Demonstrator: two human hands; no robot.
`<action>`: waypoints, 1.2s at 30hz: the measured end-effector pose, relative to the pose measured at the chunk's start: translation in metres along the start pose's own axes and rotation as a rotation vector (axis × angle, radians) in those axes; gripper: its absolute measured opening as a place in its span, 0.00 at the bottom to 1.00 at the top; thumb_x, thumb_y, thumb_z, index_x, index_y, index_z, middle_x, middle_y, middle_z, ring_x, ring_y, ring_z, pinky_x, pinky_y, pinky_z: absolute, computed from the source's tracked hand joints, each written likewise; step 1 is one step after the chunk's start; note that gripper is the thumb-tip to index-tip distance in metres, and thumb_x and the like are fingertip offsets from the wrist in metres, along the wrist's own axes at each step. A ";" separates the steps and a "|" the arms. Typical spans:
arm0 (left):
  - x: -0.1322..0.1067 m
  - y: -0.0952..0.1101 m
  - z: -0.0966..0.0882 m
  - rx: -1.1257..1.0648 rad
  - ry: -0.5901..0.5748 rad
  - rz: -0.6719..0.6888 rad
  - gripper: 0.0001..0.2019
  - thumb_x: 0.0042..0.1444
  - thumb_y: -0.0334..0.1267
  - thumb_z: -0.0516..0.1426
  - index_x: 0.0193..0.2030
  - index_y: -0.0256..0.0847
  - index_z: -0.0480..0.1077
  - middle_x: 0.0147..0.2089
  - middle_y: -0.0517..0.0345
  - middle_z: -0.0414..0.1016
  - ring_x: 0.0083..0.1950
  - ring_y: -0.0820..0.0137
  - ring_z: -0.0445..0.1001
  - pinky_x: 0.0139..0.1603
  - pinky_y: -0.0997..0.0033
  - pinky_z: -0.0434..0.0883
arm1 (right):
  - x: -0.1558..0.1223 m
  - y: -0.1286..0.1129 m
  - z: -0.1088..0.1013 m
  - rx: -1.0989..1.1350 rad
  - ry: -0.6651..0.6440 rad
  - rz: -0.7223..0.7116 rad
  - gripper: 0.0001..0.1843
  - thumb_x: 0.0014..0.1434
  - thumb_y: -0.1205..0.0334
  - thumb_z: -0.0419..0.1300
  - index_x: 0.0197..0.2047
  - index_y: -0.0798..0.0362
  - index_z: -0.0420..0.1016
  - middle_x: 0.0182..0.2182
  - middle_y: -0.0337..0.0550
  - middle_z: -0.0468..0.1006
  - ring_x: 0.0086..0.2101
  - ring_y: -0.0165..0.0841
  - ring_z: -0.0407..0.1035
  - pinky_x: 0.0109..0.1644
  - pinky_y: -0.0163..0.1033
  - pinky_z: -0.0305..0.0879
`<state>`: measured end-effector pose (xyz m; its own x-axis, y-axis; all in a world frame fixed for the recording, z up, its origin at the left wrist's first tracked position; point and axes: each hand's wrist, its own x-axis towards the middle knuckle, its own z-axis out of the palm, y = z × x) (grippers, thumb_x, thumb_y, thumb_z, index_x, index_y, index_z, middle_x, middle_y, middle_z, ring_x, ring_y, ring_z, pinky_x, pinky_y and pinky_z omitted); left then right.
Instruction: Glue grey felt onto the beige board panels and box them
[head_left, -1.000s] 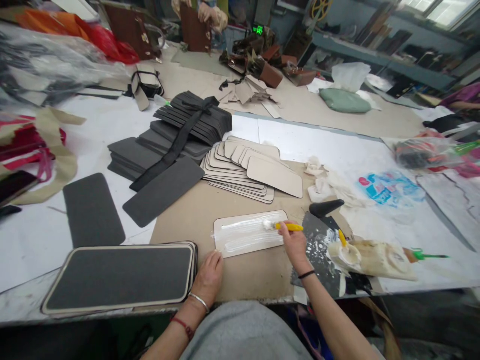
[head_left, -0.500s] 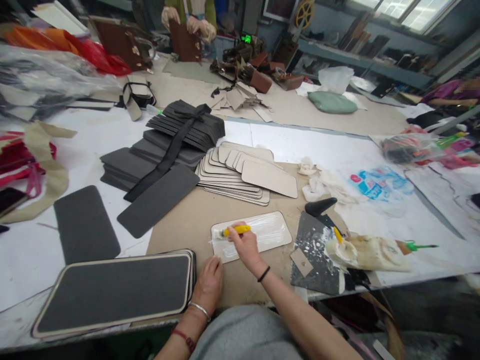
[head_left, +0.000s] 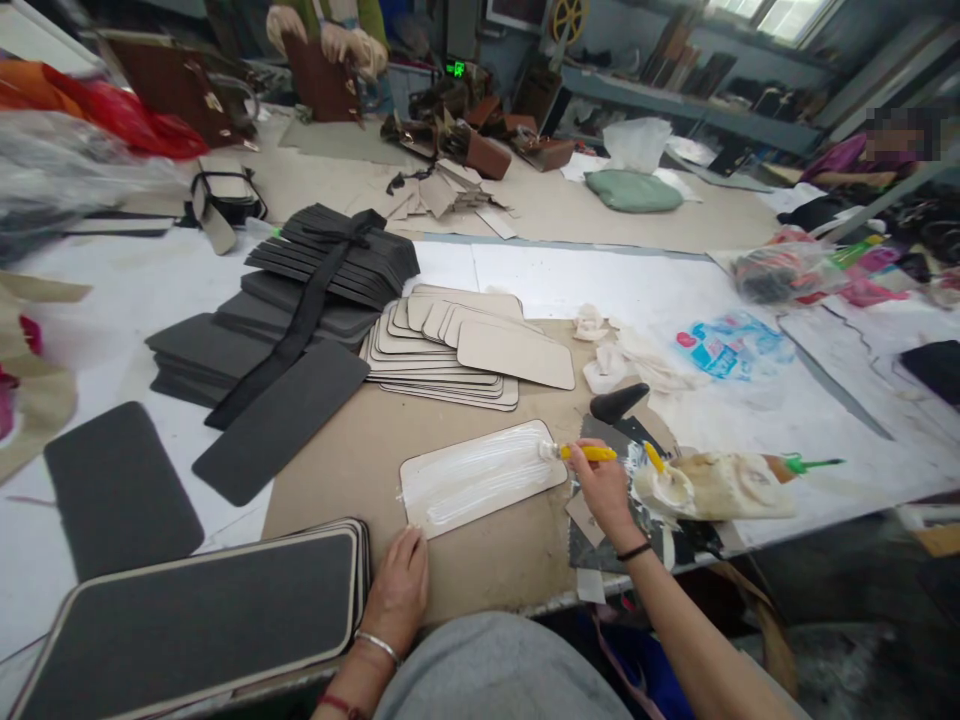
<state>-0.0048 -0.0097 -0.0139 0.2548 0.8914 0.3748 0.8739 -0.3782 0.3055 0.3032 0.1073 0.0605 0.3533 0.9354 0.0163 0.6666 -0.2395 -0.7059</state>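
Observation:
A rounded cardboard panel (head_left: 480,477) lies on the brown board in front of me, streaked with wet white glue. My right hand (head_left: 600,488) is closed round a yellow-handled glue brush (head_left: 583,453), whose bristles touch the panel's right end. My left hand (head_left: 400,590) rests flat on the brown board just below the panel's left corner, fingers together, holding nothing. A glue-caked pot (head_left: 664,488) with a second yellow-handled brush in it sits right of my right hand.
A fanned stack of bare cardboard panels (head_left: 450,345) lies behind, dark foam pieces (head_left: 289,415) to its left, and finished foam-faced panels (head_left: 187,620) at the near left. A dark glue-spattered sheet (head_left: 615,545), rags and a blue packet lie right. Another person's gloved hands work at the far end.
My right hand swept the brush from the panel's left end back to its right end, leaving more glue across it. The camera view shifted rightward; my left hand stayed put.

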 end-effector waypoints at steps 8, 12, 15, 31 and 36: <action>0.005 0.003 -0.006 -0.023 -0.018 -0.039 0.12 0.54 0.26 0.47 0.42 0.35 0.68 0.43 0.47 0.71 0.47 0.63 0.69 0.46 0.61 0.73 | -0.009 -0.020 -0.019 0.052 0.003 -0.002 0.22 0.52 0.43 0.52 0.35 0.54 0.69 0.28 0.45 0.74 0.27 0.35 0.69 0.33 0.39 0.64; 0.010 0.004 -0.011 -0.042 -0.035 -0.068 0.12 0.55 0.28 0.46 0.40 0.34 0.68 0.42 0.48 0.71 0.46 0.65 0.70 0.45 0.62 0.73 | -0.039 -0.061 0.020 0.269 -0.174 -0.025 0.18 0.53 0.46 0.53 0.34 0.54 0.69 0.28 0.43 0.74 0.26 0.33 0.69 0.33 0.38 0.65; 0.012 0.004 -0.012 -0.024 -0.044 -0.059 0.12 0.55 0.27 0.45 0.40 0.34 0.68 0.42 0.48 0.71 0.45 0.65 0.70 0.45 0.63 0.74 | -0.070 -0.088 0.064 0.412 -0.369 -0.062 0.15 0.55 0.50 0.52 0.31 0.53 0.69 0.27 0.41 0.73 0.25 0.31 0.68 0.32 0.36 0.65; 0.046 0.009 -0.020 -0.143 0.014 -0.291 0.09 0.56 0.36 0.49 0.38 0.39 0.68 0.38 0.51 0.73 0.39 0.66 0.72 0.41 0.62 0.73 | 0.042 -0.065 -0.007 -0.163 0.080 -0.092 0.21 0.57 0.46 0.43 0.30 0.53 0.67 0.26 0.45 0.72 0.28 0.35 0.66 0.34 0.39 0.58; 0.118 -0.001 -0.004 -0.393 0.045 -0.462 0.11 0.54 0.40 0.50 0.37 0.38 0.69 0.36 0.50 0.74 0.37 0.66 0.73 0.38 0.63 0.73 | 0.101 -0.081 0.042 -0.301 -0.087 -0.155 0.15 0.61 0.56 0.42 0.34 0.54 0.65 0.24 0.44 0.71 0.26 0.34 0.65 0.31 0.37 0.56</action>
<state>0.0226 0.0953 0.0336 -0.1403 0.9770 0.1603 0.6690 -0.0258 0.7428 0.2572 0.2322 0.0898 0.1843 0.9822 0.0372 0.8762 -0.1471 -0.4590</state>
